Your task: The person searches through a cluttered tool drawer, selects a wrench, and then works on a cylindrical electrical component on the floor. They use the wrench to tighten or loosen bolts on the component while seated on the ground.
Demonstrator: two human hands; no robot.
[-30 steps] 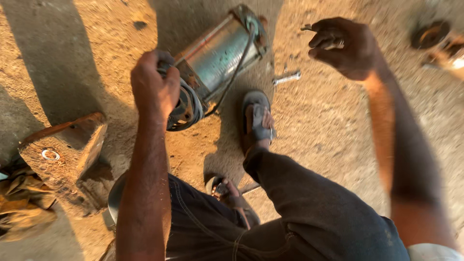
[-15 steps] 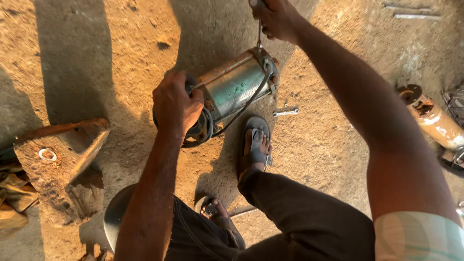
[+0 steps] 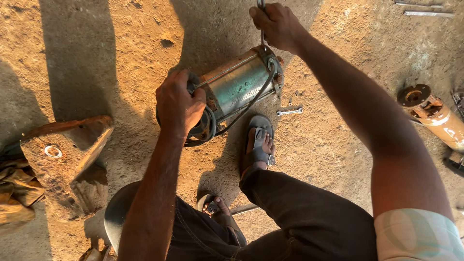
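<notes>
The thin metal tool (image 3: 261,19) in the right hand (image 3: 275,24) runs off the top edge; the left hand (image 3: 179,104) hides the near end of the grey cylindrical motor (image 3: 237,84).

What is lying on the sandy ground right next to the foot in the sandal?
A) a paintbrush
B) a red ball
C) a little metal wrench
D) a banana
C: a small silver wrench lies flat on the dirt just beside the sandalled foot, close to the far end of the metal cylinder-shaped motor that the left hand grips.
</notes>
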